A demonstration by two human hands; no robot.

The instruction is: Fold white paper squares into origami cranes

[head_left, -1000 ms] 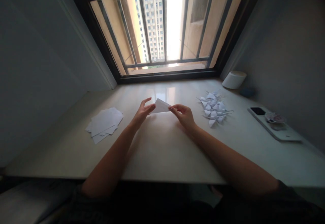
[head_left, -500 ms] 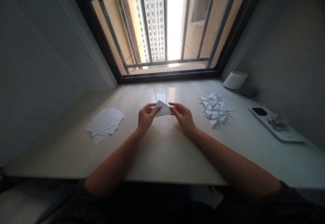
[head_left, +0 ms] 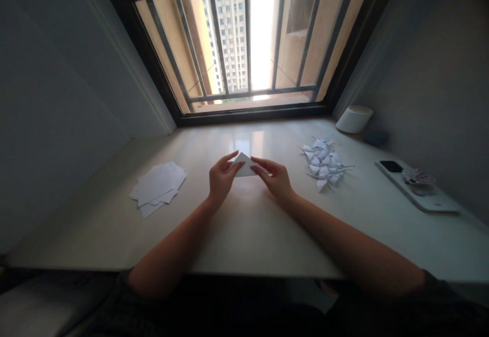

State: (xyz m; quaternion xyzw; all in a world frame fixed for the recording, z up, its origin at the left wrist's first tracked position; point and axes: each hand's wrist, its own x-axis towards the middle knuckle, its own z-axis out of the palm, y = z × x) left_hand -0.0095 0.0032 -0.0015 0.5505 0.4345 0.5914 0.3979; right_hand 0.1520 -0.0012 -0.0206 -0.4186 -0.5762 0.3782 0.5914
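Observation:
Between my two hands is a small white sheet of paper (head_left: 244, 168), folded into a triangle with its point facing the window. My left hand (head_left: 222, 176) pinches the left side of it, thumb on top. My right hand (head_left: 275, 176) grips the right side between thumb and fingers. Both hands are just above the tabletop, near its middle. To the left lies a loose stack of white paper sheets (head_left: 156, 184). On the right is a heap of folded white paper pieces (head_left: 324, 161) with pointed ends.
The pale tabletop (head_left: 244, 240) runs up to a barred window (head_left: 248, 47). A white cylindrical object (head_left: 354, 119) stands in the back right corner, beside a small dark item (head_left: 376, 137). A white phone-like object (head_left: 431, 203) with a crumpled clear item (head_left: 419, 176) lies far right.
My right thumb and fingers have shifted slightly left along the folded paper, toward its point. My left index finger has lifted a little. The stack and heap stay put.

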